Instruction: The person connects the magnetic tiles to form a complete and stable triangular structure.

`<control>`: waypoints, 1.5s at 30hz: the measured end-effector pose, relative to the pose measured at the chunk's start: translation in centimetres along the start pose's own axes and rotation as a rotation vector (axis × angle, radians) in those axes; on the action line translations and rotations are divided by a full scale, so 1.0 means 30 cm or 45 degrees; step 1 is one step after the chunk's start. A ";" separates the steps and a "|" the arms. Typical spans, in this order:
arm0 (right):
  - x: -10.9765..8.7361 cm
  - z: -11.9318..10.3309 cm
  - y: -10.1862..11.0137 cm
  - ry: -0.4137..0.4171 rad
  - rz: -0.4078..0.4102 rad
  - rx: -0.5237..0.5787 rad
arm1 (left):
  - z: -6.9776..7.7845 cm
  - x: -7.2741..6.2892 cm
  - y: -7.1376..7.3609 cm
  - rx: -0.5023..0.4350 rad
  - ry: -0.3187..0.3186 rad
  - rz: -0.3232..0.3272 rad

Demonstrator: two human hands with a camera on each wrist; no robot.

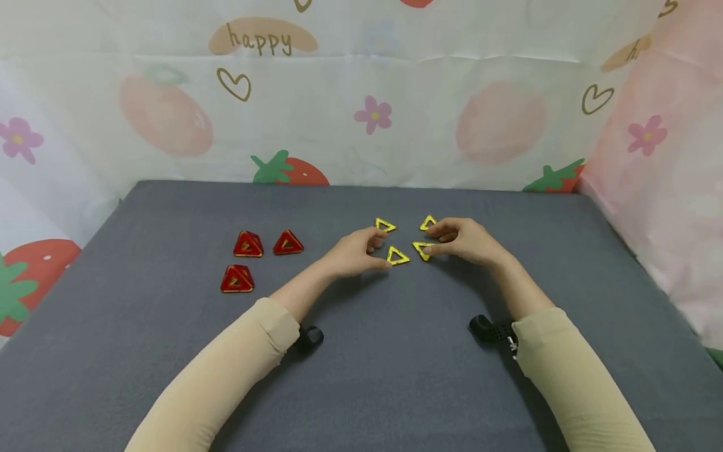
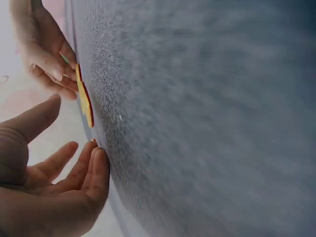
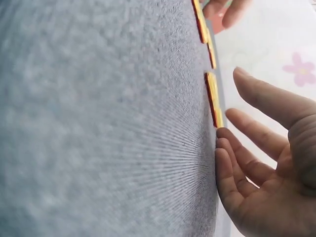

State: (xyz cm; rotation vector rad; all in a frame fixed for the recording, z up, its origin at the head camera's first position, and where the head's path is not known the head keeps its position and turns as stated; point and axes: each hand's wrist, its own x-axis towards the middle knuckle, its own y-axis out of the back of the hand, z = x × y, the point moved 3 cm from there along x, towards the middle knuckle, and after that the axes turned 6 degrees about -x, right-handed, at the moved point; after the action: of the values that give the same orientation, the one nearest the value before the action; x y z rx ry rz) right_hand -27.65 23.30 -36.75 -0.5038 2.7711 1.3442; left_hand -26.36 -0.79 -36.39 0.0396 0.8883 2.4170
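Several flat, hollow yellow triangle tiles lie in a loose group. At its near side are a left tile (image 1: pixel 400 261) and a right tile (image 1: pixel 422 243); farther off sit a back left tile (image 1: pixel 386 222) and a back right tile (image 1: pixel 425 223). My left hand (image 1: pixel 354 253) is beside the two left tiles, thumb and fingers spread apart with nothing between them. On the other side, my right hand (image 1: pixel 469 242) reaches in, its fingertips overlapping the right tiles in the head view. The right wrist view has its thumb well apart from the fingers, whose tips are right at a red-edged yellow tile (image 3: pixel 213 98).
Left of the hands stand three red triangular pyramids with yellow lower edges: one at the back (image 1: pixel 248 237), one beside it (image 1: pixel 288 236) and one nearer (image 1: pixel 229 281). A grey cloth (image 1: pixel 384 376) covers the table. Behind it hangs a printed curtain (image 1: pixel 418 144).
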 end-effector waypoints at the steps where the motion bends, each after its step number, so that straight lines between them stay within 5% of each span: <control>1: 0.001 -0.002 0.001 -0.002 -0.007 -0.008 | 0.000 0.010 -0.002 0.010 0.003 -0.008; 14: 0.002 -0.006 0.009 -0.004 -0.039 -0.075 | 0.021 0.069 -0.033 0.093 0.023 0.071; 21: 0.008 -0.011 0.005 -0.001 -0.015 -0.124 | 0.019 0.065 -0.043 0.109 0.038 0.143; 45: 0.006 -0.028 -0.012 0.014 0.013 -0.161 | 0.014 0.054 -0.036 0.142 0.013 0.177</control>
State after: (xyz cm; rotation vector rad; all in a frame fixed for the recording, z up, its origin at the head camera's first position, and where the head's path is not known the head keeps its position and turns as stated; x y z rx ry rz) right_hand -27.61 22.41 -36.52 -0.5031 2.7133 1.5303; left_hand -27.10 0.98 -36.97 0.1351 1.0565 2.4944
